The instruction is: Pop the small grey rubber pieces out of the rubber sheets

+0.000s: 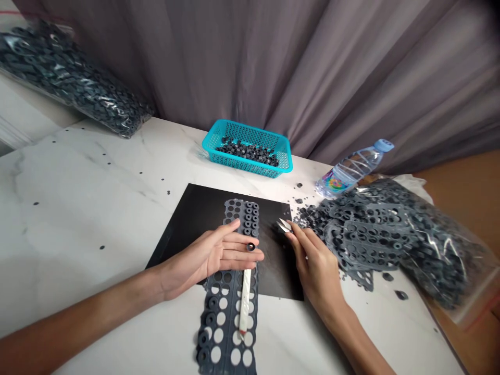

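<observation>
My left hand (211, 255) is stretched out flat, palm up, over a dark grey rubber sheet with rows of round holes (228, 317). One small black rubber ring (250, 247) rests on its fingers near the tips. In my right hand (318, 260) is a pair of small snips (284, 225), their pointed metal blades apart, above the right side of a black mat (273, 265). Several rings (251, 219) still sit in the sheet's far right rows, and others along its near left edge. A white-wrapped stick (245, 299) with a pointed tip lies on the sheet, partly beneath my left hand.
A turquoise basket (246, 167) at the back holds many small black rings. On the right are a plastic bottle (351, 169), a heap of punched sheets (363, 234) and a clear bag of dark pieces (437, 260). Another full bag (78, 78) stands back left. Small black discs dot the table.
</observation>
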Tool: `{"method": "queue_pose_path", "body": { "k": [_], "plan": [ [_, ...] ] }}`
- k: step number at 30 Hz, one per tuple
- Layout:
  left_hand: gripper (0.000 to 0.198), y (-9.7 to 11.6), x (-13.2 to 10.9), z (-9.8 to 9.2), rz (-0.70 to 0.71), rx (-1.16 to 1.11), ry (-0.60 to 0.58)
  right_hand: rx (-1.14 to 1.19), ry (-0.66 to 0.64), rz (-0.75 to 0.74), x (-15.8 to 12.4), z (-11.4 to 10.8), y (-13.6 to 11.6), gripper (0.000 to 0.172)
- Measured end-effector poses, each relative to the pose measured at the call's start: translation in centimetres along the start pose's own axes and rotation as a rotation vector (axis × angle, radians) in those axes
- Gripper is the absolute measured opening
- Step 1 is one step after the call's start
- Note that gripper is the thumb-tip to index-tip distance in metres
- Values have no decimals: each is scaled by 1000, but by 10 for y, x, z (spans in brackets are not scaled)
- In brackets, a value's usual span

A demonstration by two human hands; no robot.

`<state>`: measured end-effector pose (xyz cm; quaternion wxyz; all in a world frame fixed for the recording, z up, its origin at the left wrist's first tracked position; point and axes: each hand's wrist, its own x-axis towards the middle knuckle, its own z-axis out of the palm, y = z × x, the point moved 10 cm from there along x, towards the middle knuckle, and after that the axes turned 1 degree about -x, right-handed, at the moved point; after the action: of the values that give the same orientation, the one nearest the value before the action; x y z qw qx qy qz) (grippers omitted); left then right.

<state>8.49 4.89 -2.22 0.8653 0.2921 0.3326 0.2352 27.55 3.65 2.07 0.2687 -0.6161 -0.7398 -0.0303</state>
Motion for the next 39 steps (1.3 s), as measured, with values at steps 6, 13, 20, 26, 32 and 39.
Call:
{"method": "queue_pose_path", "body": {
  "k": [6, 13, 20, 26, 32, 39],
  "plan": [
    [58, 0, 2, -4, 41, 24, 2, -26, -42, 4, 1, 15, 3, 41],
    [53, 1, 3, -5, 70, 41, -7, 4, -69, 1, 1, 18, -2, 40],
    [49, 3, 2, -3, 88, 45, 4, -157, -25, -47, 4, 9, -6, 36],
    [43, 13, -5, -1, 189, 231, 41, 39, -10, -19, 4, 3, -8, 32],
    [36, 27, -14, 8, 313, 398, 77, 435, -89, 120, -3, 6, -14, 21],
    [34, 30, -19, 10, 366, 418, 75, 450, 22, -95, -4, -26, -60, 33]
  ]
}}
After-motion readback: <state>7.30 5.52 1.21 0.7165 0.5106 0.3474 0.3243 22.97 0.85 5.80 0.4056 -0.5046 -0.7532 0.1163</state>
